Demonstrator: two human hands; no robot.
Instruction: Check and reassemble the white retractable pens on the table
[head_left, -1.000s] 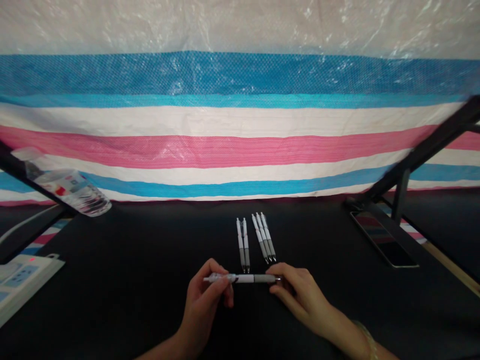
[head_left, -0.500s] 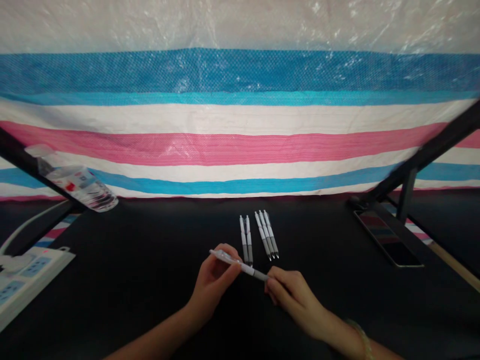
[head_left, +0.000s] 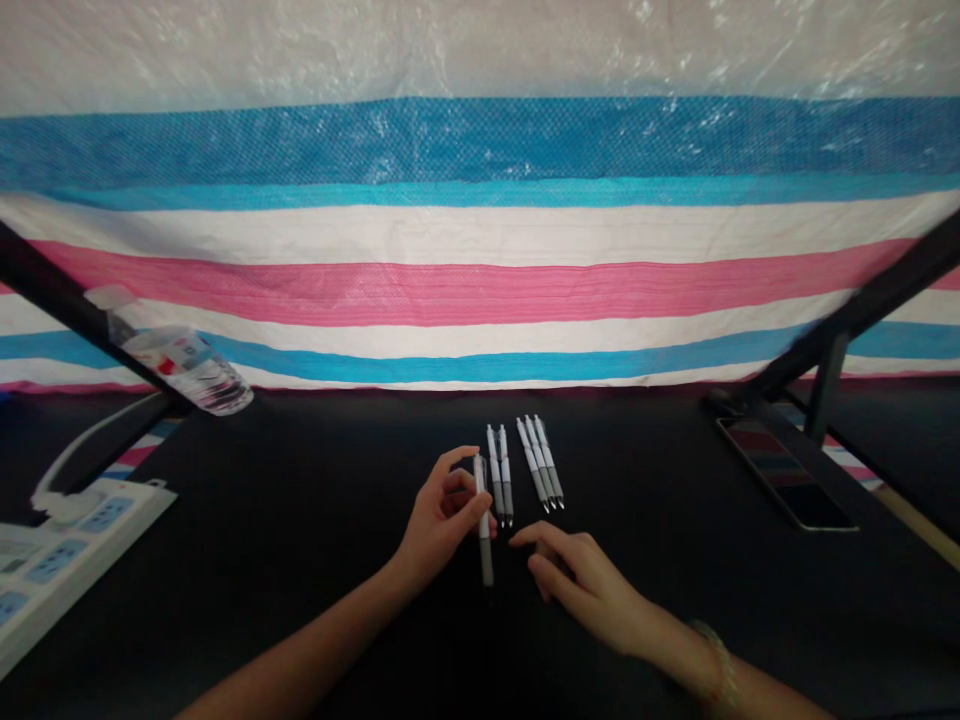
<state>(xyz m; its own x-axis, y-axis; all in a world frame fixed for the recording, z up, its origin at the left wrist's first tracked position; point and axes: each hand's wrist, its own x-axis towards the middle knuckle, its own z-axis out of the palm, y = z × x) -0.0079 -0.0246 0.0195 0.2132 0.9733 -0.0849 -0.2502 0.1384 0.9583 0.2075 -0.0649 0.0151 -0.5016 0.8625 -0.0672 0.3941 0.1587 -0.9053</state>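
Between the thumb and fingers of my left hand (head_left: 446, 510) is a white pen (head_left: 484, 530) with a grey grip, its tip pointing down toward me. The index finger reaches to the pen's top end. To the right, my right hand (head_left: 574, 570) hovers over the black table with its fingers apart and nothing in them. Just beyond my left hand lies a pair of similar white pens (head_left: 499, 475), side by side. A group of three pens (head_left: 538, 462) rests to their right, tips toward me.
A clear plastic bottle (head_left: 195, 370) leans at the back left, by a black frame bar. A white power strip (head_left: 82, 550) with a plugged-in cable sits at left. On the right lies a phone (head_left: 784, 475). A striped plastic sheet (head_left: 480, 290) hangs behind the black table (head_left: 315, 500).
My right hand has let go of the pen's grip end and its fingers have spread. My left hand has turned the pen from sideways to pointing toward me. The view has shifted slightly.
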